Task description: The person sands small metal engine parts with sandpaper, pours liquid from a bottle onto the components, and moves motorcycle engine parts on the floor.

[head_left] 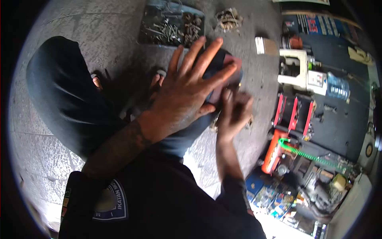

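My left hand (185, 85) is spread wide, its back toward me, above my bent knee. Its fingers are stretched out and grip nothing that I can see. Just to the right is my right hand (234, 113), blurred, with the fingers curled in and the thumb pointing up. A tiny yellowish spot (240, 84) shows at its top; whatever lies in the fingers cannot be made out. Partly behind my left hand, a reddish-brown patch (232, 61) rests at the knee, its kind unclear.
A tray (140, 38) of bolts and small metal parts stands on the floor beyond my knee, beside a metal part (229, 20). On the right are a white box (260, 46), a white frame (300, 67), a blue water bottle (338, 87), a red rack (294, 111) and an orange compressor tank (273, 151).
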Available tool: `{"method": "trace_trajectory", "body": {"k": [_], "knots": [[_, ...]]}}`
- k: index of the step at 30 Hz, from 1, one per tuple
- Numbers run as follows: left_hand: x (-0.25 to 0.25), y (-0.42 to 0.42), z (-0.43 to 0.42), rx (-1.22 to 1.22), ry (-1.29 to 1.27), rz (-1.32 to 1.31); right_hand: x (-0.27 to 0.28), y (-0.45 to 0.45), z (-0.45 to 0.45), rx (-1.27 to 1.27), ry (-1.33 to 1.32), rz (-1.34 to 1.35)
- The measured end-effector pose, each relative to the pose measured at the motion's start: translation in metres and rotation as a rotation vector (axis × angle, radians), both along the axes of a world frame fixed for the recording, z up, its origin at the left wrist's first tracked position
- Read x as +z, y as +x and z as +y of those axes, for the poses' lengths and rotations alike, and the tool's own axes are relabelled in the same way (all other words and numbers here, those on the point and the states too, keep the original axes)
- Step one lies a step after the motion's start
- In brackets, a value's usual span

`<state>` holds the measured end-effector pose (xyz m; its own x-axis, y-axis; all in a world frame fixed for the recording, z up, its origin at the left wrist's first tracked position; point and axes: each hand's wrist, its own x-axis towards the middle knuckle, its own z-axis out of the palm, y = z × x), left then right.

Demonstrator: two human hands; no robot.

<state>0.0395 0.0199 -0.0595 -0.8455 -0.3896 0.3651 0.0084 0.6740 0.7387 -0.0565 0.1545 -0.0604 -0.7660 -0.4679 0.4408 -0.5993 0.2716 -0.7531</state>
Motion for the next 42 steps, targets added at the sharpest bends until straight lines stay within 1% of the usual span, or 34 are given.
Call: {"method": "trace_trajectory", "body": {"k": [1,3,5,6,7,9,10,11,13,14,16,17,18,19,20,23,25,27,29,30,31,33,34,35,36,37,38,39,41,42], "knots": [[-0.002,0.000,-0.004,0.013,0.001,-0.017,-0.016,0.010,0.020,0.054,-0.007,0.064],[-0.005,0.001,-0.008,0.036,0.014,0.001,-0.029,0.001,0.033,0.216,-0.058,-0.001],[0.000,0.001,-0.003,-0.002,0.018,-0.008,-0.006,-0.007,0.010,0.120,0.015,0.094],[-0.001,0.000,-0.001,-0.002,0.010,-0.006,0.012,-0.011,-0.011,0.038,0.070,0.098],[-0.001,0.001,0.002,-0.010,0.013,-0.003,0.014,-0.016,-0.022,0.060,-0.089,-0.078],[0.000,0.000,-0.002,0.007,0.009,-0.004,0.010,-0.008,-0.003,0.010,0.088,-0.010],[-0.001,0.000,-0.005,0.021,0.005,0.002,-0.013,-0.006,0.021,0.082,0.131,0.198],[-0.004,0.000,-0.006,0.033,0.004,0.011,-0.032,0.002,0.036,0.154,-0.016,0.062],[-0.005,-0.001,-0.006,0.021,0.032,0.029,-0.020,0.000,0.024,0.288,-0.026,0.091],[-0.004,0.000,-0.005,0.014,0.029,0.019,-0.012,-0.008,0.018,0.239,0.027,0.174],[0.001,0.000,-0.003,-0.008,0.031,0.017,0.005,-0.015,-0.010,0.003,-0.064,-0.155],[0.001,0.001,0.001,-0.017,0.033,0.021,0.019,-0.017,-0.024,0.013,-0.032,-0.187],[0.001,0.000,0.001,-0.011,0.027,0.018,0.012,-0.016,-0.014,-0.009,0.092,0.026],[-0.001,0.000,-0.003,0.014,0.017,0.014,-0.004,-0.011,0.002,0.022,0.053,0.061],[-0.002,-0.001,-0.004,0.029,0.009,0.013,-0.018,0.000,0.018,0.109,0.022,0.098],[-0.005,0.000,-0.005,0.018,0.057,0.052,-0.014,0.007,0.011,0.185,-0.045,0.073],[0.001,0.000,-0.004,-0.011,0.027,0.008,0.004,-0.010,-0.009,0.098,-0.065,0.038],[0.002,0.002,0.002,-0.018,0.031,0.009,0.017,-0.019,-0.018,-0.014,0.012,-0.107],[0.001,-0.001,-0.005,0.009,0.014,-0.008,-0.013,-0.005,0.017,0.015,0.064,0.077],[-0.001,-0.001,-0.008,0.013,0.024,-0.006,-0.025,0.007,0.028,0.133,-0.025,0.041],[-0.003,0.001,-0.009,0.020,0.032,0.027,-0.024,0.010,0.032,0.187,0.013,-0.009],[-0.001,-0.001,-0.007,-0.001,0.036,-0.004,-0.016,-0.002,0.023,0.143,0.057,0.065],[0.001,0.000,-0.005,-0.019,0.023,-0.013,-0.007,-0.009,0.007,0.124,-0.023,0.014],[0.002,-0.001,-0.005,-0.020,0.012,-0.015,0.010,-0.014,-0.010,0.051,0.037,0.028],[0.002,-0.002,-0.004,-0.006,-0.002,0.006,0.010,-0.017,-0.008,0.025,0.067,0.010],[0.002,-0.002,-0.001,-0.004,-0.010,-0.002,0.009,-0.018,-0.009,0.012,0.091,-0.013],[0.002,-0.003,0.001,-0.003,0.006,0.028,-0.006,-0.013,0.009,-0.025,-0.038,-0.181],[-0.002,-0.003,-0.004,0.037,-0.003,0.037,-0.021,-0.009,0.026,-0.024,0.004,-0.137],[-0.013,-0.007,-0.002,0.055,0.044,0.144,-0.047,-0.001,0.064,-0.023,0.085,-0.047],[-0.023,-0.014,0.007,0.130,-0.014,0.233,-0.050,-0.012,0.073,-0.103,0.162,-0.096]]}}
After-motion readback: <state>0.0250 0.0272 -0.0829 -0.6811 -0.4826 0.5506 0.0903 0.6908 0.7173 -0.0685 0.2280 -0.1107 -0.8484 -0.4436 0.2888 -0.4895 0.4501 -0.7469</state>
